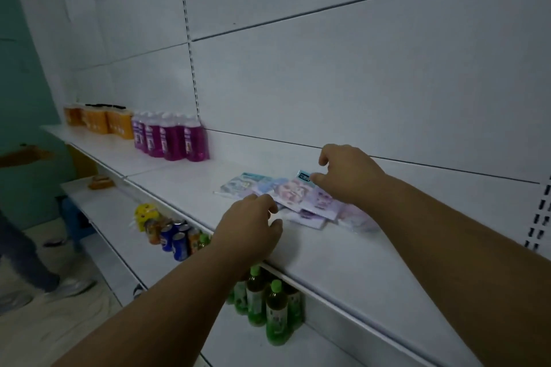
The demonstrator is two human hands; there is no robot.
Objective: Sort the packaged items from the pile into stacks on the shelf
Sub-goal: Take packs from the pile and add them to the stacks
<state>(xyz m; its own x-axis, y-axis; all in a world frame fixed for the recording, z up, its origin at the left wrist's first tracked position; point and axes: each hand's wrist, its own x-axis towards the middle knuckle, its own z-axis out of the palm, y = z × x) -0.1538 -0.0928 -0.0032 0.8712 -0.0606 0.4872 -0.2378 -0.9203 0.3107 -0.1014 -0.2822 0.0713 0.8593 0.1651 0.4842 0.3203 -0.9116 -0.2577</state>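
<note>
I see a white shelf point(343, 262) carrying a loose pile of flat packets point(298, 197) toward its far side, purple bottles point(173, 137) far left. My right hand point(348, 173) pinches a blue-edged packet point(304, 177) atop the pile; my left hand point(250, 223) hovers with an open grip at the pile's near edge.

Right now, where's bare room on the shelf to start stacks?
Free: the shelf stretch between the purple bottles and the packet pile, and the front strip near the shelf's edge, right of the left hand. Crowded: the pile itself, where the right hand pinches a packet, and the far left end with the orange packs.
</note>
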